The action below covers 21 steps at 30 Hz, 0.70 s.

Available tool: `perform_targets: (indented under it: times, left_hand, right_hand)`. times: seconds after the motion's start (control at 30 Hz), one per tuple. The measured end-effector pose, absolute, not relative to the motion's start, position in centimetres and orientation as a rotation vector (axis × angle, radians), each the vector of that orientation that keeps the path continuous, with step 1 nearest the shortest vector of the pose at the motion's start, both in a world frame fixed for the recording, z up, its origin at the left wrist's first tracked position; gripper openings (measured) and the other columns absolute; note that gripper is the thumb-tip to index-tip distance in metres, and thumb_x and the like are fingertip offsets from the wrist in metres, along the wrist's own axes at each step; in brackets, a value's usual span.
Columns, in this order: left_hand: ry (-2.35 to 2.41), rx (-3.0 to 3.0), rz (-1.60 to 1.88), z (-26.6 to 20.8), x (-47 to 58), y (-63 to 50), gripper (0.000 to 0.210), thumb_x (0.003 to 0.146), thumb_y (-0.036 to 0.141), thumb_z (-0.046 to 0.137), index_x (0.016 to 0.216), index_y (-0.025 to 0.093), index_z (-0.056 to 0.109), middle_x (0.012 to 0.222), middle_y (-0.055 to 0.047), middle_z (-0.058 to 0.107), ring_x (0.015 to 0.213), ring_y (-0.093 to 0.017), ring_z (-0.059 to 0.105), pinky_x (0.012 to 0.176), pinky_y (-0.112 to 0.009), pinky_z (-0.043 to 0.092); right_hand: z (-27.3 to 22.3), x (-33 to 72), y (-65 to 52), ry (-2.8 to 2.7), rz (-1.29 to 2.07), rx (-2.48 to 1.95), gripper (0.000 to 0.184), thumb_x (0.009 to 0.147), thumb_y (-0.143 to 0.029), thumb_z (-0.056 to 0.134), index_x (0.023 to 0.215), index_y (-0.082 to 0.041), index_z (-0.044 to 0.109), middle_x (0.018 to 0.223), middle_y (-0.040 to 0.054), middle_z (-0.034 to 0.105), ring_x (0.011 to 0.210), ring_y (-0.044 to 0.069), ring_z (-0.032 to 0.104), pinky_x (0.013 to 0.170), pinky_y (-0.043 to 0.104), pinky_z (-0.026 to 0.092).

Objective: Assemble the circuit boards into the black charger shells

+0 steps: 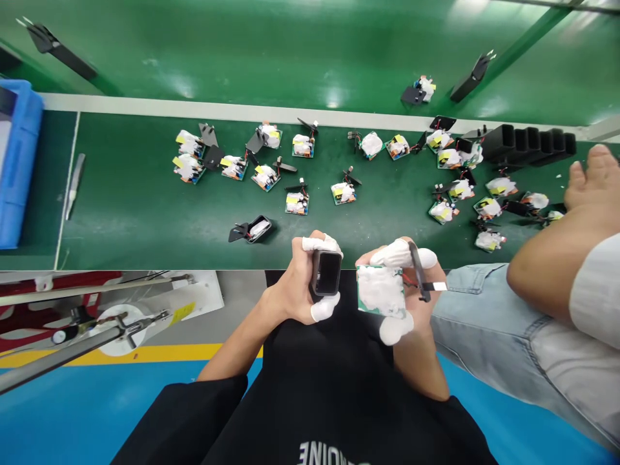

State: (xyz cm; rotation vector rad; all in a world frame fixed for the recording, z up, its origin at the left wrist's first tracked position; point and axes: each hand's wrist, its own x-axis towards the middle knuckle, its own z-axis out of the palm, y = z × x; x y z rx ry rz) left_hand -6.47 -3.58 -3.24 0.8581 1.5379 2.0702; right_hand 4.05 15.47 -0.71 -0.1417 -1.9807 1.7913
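Observation:
Wrapped round a black plastic housing [327,274], my left hand [310,278] holds it with its hollow end facing up. In my right hand [404,290] is a circuit board [381,290] thickly coated with white compound; red wires run from it to a black end plate [420,274]. White finger cots cover several fingertips on both hands. The housing and the board are apart, both held just off the table's front edge. Beyond my left hand, a housing with a board inside [259,228] lies on the green table [194,239].
Several coated boards [295,202] with black plates lie across the table. Black housings [527,145] stand in a row at right, near a co-worker's arm [557,258]. A blue bin [19,161] and a knife-like tool [75,186] are at left. Plugged adapters [469,81] lie on the conveyor behind.

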Motion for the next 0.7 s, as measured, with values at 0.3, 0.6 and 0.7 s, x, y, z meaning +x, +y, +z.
perform_targets:
  times: [0.3,0.6,0.7]
  left_hand:
    - [1.440,0.535,2.045,-3.9,-5.9,-2.8,0.083,0.036,0.026,0.110,0.100,0.029,0.057,0.100,-0.004,0.062,0.095,-0.027,0.064,0.090,-0.047,0.058]
    - [1.443,0.491,2.016,-3.6,-5.6,-2.5,0.085,0.028,0.024,0.113,0.096,0.029,0.062,0.100,-0.004,0.066,0.106,-0.032,0.068,0.100,-0.051,0.060]
    - [1.462,0.586,2.026,-3.4,-5.6,-2.3,0.086,0.030,0.026,0.113,0.099,0.029,0.062,0.100,-0.003,0.066,0.102,-0.030,0.068,0.097,-0.048,0.060]
  right_hand:
    - [1.3,2.3,14.3,-1.873,1.691,0.064,0.072,0.061,-0.075,0.105,0.116,-0.038,0.077,0.090,0.0038,0.076,0.077,0.031,0.074,0.065,0.051,0.064]
    - [1.4,2.9,13.7,-1.978,1.571,0.006,0.060,0.075,-0.066,0.101,0.125,-0.043,0.076,0.092,0.0034,0.075,0.078,0.030,0.073,0.063,0.050,0.063]
    - [1.5,3.1,13.6,-2.020,1.566,-0.023,0.060,0.074,-0.066,0.102,0.123,-0.045,0.076,0.093,0.0027,0.075,0.079,0.030,0.072,0.065,0.051,0.064]
